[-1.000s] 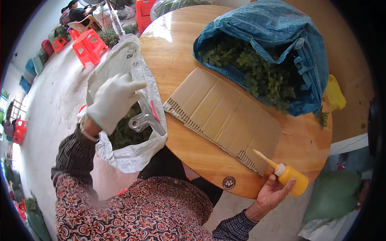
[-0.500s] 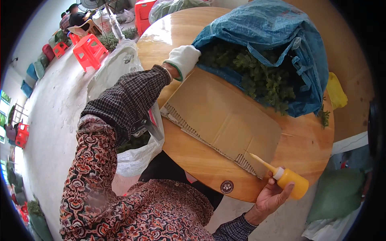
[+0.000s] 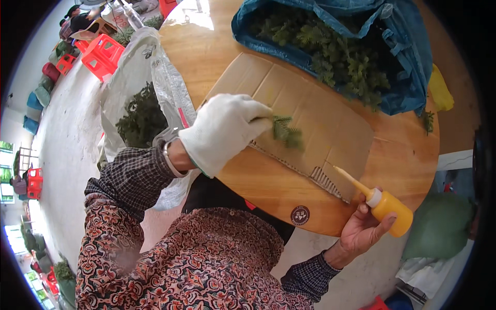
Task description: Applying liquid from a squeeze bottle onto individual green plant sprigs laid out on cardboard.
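Observation:
My left hand (image 3: 225, 132), in a white glove, pinches a small green fern-like sprig (image 3: 287, 133) and holds it over a flat sheet of brown cardboard (image 3: 320, 119) on a round wooden table (image 3: 413, 160). My right hand (image 3: 361, 230), bare, grips an orange squeeze bottle (image 3: 387, 209) at the table's near edge. The bottle's long nozzle points up-left and its tip lies at the cardboard's corner. A blue plastic bag (image 3: 408, 51) full of the same green sprigs lies open on the far side of the table.
A clear plastic sack (image 3: 139, 103) with more greenery stands at the table's left. Red plastic stools (image 3: 101, 54) sit on the pale floor beyond it. A yellow object (image 3: 439, 88) lies behind the blue bag, and a green sack (image 3: 439, 227) rests below the table at right.
My left hand has come back from the blue bag to the cardboard, now holding a green sprig. The right hand and bottle have stayed at the table's edge.

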